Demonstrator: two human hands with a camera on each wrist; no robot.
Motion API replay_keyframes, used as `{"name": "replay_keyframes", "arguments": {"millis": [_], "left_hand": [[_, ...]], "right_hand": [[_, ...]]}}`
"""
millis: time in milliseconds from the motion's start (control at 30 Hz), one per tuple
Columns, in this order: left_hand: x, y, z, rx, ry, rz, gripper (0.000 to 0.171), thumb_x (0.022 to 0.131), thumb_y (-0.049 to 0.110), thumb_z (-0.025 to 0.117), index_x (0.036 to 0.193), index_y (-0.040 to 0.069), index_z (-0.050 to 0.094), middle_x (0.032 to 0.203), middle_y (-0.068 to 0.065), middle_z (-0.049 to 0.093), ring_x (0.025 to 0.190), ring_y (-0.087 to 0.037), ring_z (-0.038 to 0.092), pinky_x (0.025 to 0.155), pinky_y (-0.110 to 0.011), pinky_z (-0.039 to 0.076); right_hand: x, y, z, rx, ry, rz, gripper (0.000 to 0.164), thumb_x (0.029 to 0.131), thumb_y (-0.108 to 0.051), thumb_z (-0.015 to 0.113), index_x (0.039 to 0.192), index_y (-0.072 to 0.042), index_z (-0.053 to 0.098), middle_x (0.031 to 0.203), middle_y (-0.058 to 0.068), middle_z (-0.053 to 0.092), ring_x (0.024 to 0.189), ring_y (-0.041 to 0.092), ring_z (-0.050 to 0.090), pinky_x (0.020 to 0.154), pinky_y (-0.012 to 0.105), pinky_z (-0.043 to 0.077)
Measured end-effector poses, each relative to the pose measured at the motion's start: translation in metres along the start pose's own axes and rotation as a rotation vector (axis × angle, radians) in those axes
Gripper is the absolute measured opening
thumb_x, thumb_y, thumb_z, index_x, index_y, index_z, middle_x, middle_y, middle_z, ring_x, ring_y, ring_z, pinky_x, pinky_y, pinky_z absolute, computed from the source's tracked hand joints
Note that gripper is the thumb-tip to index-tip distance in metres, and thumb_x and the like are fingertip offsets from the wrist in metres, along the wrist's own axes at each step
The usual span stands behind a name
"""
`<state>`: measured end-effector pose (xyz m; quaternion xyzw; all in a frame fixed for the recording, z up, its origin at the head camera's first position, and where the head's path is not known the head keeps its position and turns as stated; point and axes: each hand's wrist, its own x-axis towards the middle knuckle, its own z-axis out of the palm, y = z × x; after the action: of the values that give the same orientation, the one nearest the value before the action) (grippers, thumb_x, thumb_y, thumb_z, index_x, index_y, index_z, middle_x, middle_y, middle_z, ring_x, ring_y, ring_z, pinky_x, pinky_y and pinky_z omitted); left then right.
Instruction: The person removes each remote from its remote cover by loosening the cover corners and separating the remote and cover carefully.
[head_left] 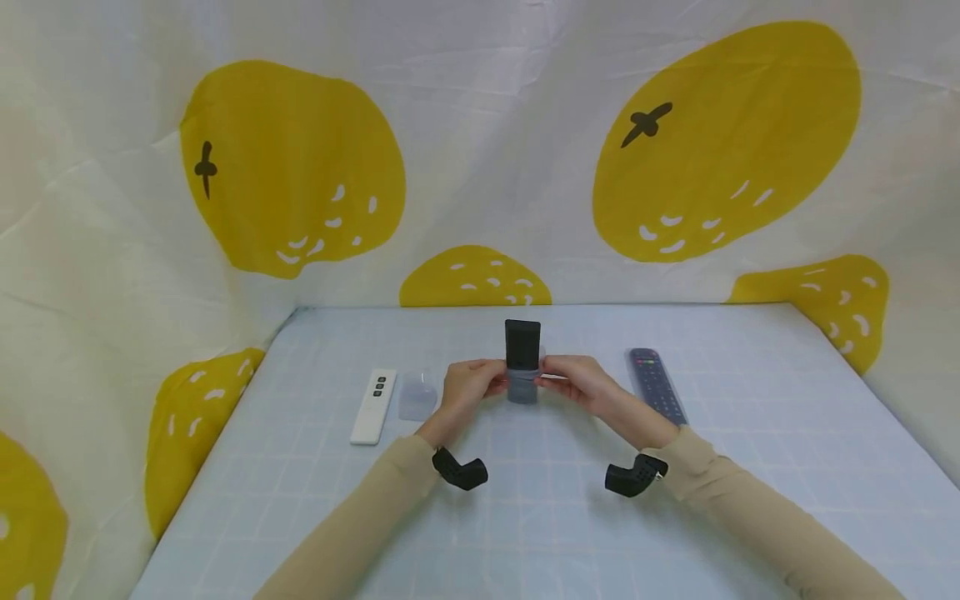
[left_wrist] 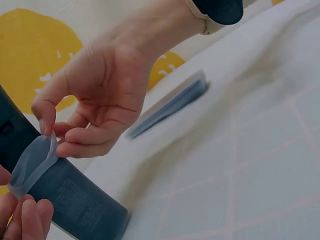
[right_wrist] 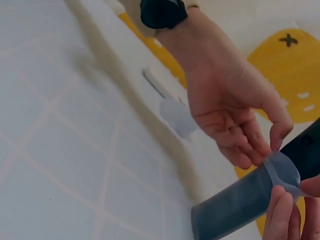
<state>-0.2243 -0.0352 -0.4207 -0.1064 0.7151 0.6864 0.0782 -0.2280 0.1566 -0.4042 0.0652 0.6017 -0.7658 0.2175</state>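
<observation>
A dark remote control (head_left: 522, 343) stands upright between the two hands at the middle of the table. Its lower part sits inside a translucent sleeve (head_left: 522, 390), whose loose rim is gathered around the remote's middle. From the left side, the left hand (head_left: 467, 387) pinches that rim between thumb and fingers. Opposite it, the right hand (head_left: 588, 383) pinches the rim's other side. In the left wrist view the sleeve's rim (left_wrist: 35, 160) stretches between both hands' fingertips, and small print shows through lower down. The remote's bottom end is at the tabletop.
A white remote control (head_left: 372, 407) lies left of the left hand, with another clear sleeve (head_left: 417, 400) beside it. Another dark remote control (head_left: 657, 385) lies behind the right forearm. The pale checked table (head_left: 525, 517) meets a fruit-print curtain (head_left: 495, 167) at the back.
</observation>
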Motion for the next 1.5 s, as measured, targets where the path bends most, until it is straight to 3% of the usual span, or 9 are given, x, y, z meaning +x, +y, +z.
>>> {"name": "replay_keyframes", "arguments": {"millis": [200,333,467,633,867,1067,1267,1500], "left_hand": [[0.000,0.000,-0.005,0.018,-0.076,0.092,0.024,0.087,0.018,0.064,0.104,0.003,0.073,0.095,-0.010,0.075,0.077,-0.010,0.069,0.073,-0.025,0.058],[0.003,-0.002,-0.009,0.052,-0.150,0.169,0.024,0.087,0.016,0.067,0.107,0.003,0.072,0.100,-0.012,0.074,0.079,-0.009,0.070,0.074,-0.026,0.058],[0.003,-0.006,-0.013,0.069,-0.202,0.161,0.027,0.089,0.015,0.064,0.112,0.001,0.069,0.105,-0.014,0.073,0.082,-0.012,0.070,0.078,-0.031,0.059],[0.008,-0.019,-0.016,0.034,-0.214,0.149,0.032,0.094,0.021,0.060,0.116,-0.001,0.067,0.110,-0.017,0.071,0.085,-0.015,0.071,0.080,-0.033,0.058],[0.010,-0.030,-0.016,0.169,-0.252,0.224,0.033,0.091,0.020,0.066,0.121,0.006,0.067,0.116,-0.014,0.069,0.085,-0.009,0.069,0.076,-0.027,0.058],[0.010,-0.035,-0.019,0.237,-0.300,0.291,0.034,0.091,0.022,0.066,0.125,0.015,0.065,0.121,-0.010,0.067,0.093,-0.011,0.069,0.076,-0.026,0.058],[0.008,-0.033,-0.021,0.281,-0.347,0.351,0.036,0.090,0.020,0.067,0.125,0.010,0.065,0.124,-0.013,0.065,0.099,-0.018,0.069,0.077,-0.026,0.058],[0.009,-0.032,-0.019,0.397,-0.289,0.482,0.029,0.088,0.018,0.070,0.114,0.006,0.070,0.112,-0.014,0.070,0.089,-0.018,0.071,0.070,-0.022,0.057]], "right_hand": [[-0.002,-0.004,-0.003,-0.062,0.002,-0.064,0.014,0.091,0.000,0.052,0.097,0.003,0.064,0.082,-0.003,0.068,0.075,0.007,0.069,0.074,0.018,0.057],[-0.002,-0.002,-0.009,-0.214,0.015,-0.154,0.033,0.090,-0.005,0.057,0.117,0.014,0.057,0.085,-0.006,0.068,0.077,0.002,0.066,0.074,0.017,0.055],[0.002,0.007,-0.016,-0.291,-0.013,-0.188,0.043,0.090,-0.008,0.060,0.124,0.017,0.052,0.092,-0.004,0.070,0.081,0.002,0.067,0.081,0.021,0.056],[0.003,0.013,-0.016,-0.343,-0.107,-0.190,0.047,0.092,-0.009,0.059,0.130,0.016,0.048,0.109,0.009,0.070,0.088,0.003,0.068,0.088,0.027,0.055],[0.007,0.026,-0.019,-0.554,-0.075,-0.236,0.042,0.092,-0.009,0.062,0.129,0.010,0.054,0.123,0.025,0.063,0.092,0.004,0.064,0.083,0.023,0.055],[0.006,0.035,-0.015,-0.583,-0.004,-0.285,0.037,0.090,-0.003,0.062,0.123,0.012,0.057,0.118,0.027,0.064,0.090,0.006,0.065,0.078,0.022,0.056],[0.004,0.032,-0.008,-0.650,0.008,-0.376,0.028,0.092,0.000,0.058,0.115,0.015,0.060,0.110,0.029,0.066,0.087,0.010,0.066,0.077,0.027,0.058],[0.007,0.031,-0.006,-0.828,0.017,-0.426,0.020,0.093,-0.002,0.058,0.108,0.006,0.066,0.108,0.021,0.069,0.097,0.024,0.066,0.082,0.030,0.054]]}}
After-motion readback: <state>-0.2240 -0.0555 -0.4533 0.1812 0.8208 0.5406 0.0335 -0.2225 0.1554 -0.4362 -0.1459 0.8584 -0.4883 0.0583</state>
